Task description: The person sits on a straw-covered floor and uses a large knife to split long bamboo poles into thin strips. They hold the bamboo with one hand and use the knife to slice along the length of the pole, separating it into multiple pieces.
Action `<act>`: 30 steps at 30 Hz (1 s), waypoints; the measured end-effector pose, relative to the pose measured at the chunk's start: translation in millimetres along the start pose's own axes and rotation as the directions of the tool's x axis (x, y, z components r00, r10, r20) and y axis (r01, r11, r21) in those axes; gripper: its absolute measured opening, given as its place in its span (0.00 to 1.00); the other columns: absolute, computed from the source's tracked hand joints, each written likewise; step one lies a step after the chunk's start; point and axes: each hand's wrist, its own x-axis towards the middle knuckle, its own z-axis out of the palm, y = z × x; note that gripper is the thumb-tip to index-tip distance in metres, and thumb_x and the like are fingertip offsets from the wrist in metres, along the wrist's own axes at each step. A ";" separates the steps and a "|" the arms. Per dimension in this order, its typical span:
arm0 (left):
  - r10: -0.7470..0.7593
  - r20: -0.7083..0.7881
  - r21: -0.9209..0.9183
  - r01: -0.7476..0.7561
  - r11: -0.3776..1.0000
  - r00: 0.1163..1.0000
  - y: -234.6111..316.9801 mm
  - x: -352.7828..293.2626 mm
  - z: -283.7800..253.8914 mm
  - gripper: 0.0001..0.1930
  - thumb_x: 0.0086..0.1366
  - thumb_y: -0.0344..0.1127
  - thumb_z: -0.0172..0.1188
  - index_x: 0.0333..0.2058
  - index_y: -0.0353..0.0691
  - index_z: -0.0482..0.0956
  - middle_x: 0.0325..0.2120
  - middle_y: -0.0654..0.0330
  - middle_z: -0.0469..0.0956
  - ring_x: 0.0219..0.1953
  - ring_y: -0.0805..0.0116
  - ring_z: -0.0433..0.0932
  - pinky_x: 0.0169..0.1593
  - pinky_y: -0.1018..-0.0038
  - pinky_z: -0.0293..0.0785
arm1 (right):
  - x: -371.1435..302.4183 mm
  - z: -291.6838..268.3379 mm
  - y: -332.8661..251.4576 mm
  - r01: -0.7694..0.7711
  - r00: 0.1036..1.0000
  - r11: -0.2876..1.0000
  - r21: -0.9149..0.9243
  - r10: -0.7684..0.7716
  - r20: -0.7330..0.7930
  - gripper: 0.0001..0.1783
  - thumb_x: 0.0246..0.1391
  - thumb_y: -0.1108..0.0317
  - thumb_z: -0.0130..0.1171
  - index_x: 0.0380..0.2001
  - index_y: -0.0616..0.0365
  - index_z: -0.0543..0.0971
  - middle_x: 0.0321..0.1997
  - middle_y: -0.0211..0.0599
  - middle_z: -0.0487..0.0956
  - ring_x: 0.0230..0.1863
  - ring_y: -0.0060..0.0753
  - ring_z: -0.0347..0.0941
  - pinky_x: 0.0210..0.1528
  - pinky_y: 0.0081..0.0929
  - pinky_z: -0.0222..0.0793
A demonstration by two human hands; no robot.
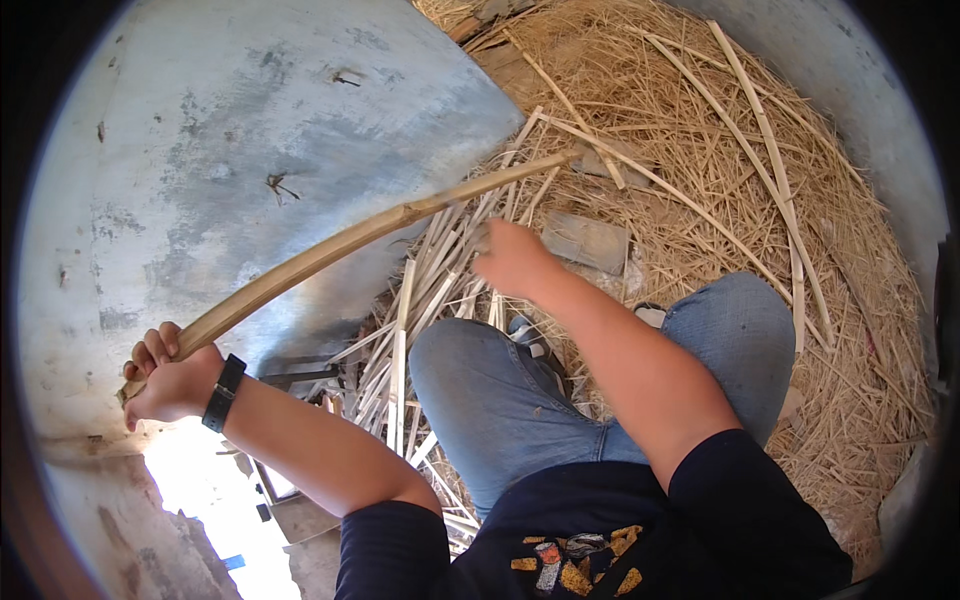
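A long split bamboo pole (310, 263), yellowish with a node near its middle, slants across the view from lower left to upper centre. My left hand (172, 372), with a dark band at the wrist, is wrapped round its near end beside the wall. Below the pole's far half, apart from it, my right hand (512, 260) is closed. Something greyish and blurred shows at its fingers; I cannot make out what it is. Under that hand lies a heap of thin pale bamboo strips (440, 270).
A worn blue-white wall (260, 120) stands at the left. Straw-like shavings (700, 150) cover the floor, with long loose strips (765, 150) at the right. A flat grey block (585, 242) lies ahead of my knees. A dark bar (300, 377) juts out near my left forearm.
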 end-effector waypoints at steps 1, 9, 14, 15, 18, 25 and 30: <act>0.007 0.022 -0.010 -0.007 1.000 1.000 2.3 8.3 -5.8 0.35 0.68 0.75 0.28 0.27 0.46 0.62 0.17 0.66 0.56 0.15 0.72 0.50 0.18 0.77 0.49 | -14.8 2.9 -25.0 0.083 0.995 0.996 -0.038 -0.080 0.053 0.20 0.50 0.70 0.57 0.47 0.69 0.74 0.39 0.52 0.81 0.38 0.43 0.81 0.44 0.39 0.78; -0.023 0.462 -0.255 0.158 0.954 0.887 -6.2 25.7 -1.9 0.38 0.64 0.79 0.32 0.25 0.46 0.65 0.15 0.68 0.54 0.14 0.75 0.50 0.19 0.78 0.48 | 7.2 -40.3 2.5 -0.071 0.997 0.991 -0.116 0.069 -0.021 0.24 0.52 0.74 0.56 0.55 0.65 0.75 0.48 0.52 0.81 0.48 0.44 0.80 0.52 0.38 0.76; 0.058 0.426 -0.241 0.051 0.969 0.903 -2.8 14.1 -5.6 0.38 0.64 0.78 0.33 0.26 0.46 0.67 0.16 0.69 0.55 0.15 0.76 0.50 0.20 0.79 0.49 | 9.9 -34.3 17.7 -0.119 0.989 0.988 -0.095 0.110 -0.100 0.23 0.52 0.73 0.57 0.53 0.66 0.74 0.47 0.54 0.80 0.47 0.46 0.80 0.51 0.38 0.76; 0.061 0.431 -0.247 0.052 0.968 0.900 -3.2 16.5 -6.4 0.38 0.64 0.79 0.33 0.27 0.46 0.67 0.16 0.69 0.56 0.15 0.76 0.50 0.20 0.79 0.49 | 9.9 -25.3 15.3 -0.017 0.993 0.993 -0.121 0.003 -0.116 0.22 0.51 0.71 0.58 0.50 0.68 0.74 0.44 0.55 0.81 0.44 0.47 0.80 0.48 0.39 0.76; 0.059 0.467 -0.280 0.084 0.956 0.882 -0.4 19.7 -8.9 0.38 0.64 0.79 0.33 0.25 0.46 0.67 0.16 0.69 0.55 0.14 0.76 0.51 0.20 0.79 0.50 | -10.4 -8.0 -22.7 0.171 0.985 0.982 -0.080 -0.170 0.016 0.22 0.50 0.69 0.60 0.48 0.69 0.73 0.39 0.55 0.81 0.39 0.50 0.81 0.45 0.39 0.76; 0.056 0.571 -0.305 0.148 0.941 0.819 3.4 14.1 7.7 0.37 0.65 0.77 0.33 0.24 0.45 0.67 0.15 0.69 0.55 0.15 0.75 0.51 0.19 0.79 0.50 | 13.2 13.7 21.4 0.130 0.971 0.986 0.103 -0.105 -0.213 0.20 0.51 0.69 0.60 0.47 0.66 0.73 0.35 0.53 0.81 0.39 0.52 0.81 0.44 0.44 0.75; 0.040 0.377 -0.221 0.048 0.974 0.925 -13.4 24.5 -6.3 0.36 0.66 0.75 0.33 0.27 0.45 0.66 0.16 0.69 0.56 0.15 0.76 0.51 0.20 0.79 0.49 | 12.7 -8.8 9.6 0.097 0.983 0.995 -0.008 -0.097 -0.158 0.20 0.49 0.67 0.60 0.44 0.66 0.76 0.38 0.53 0.81 0.42 0.49 0.79 0.47 0.40 0.74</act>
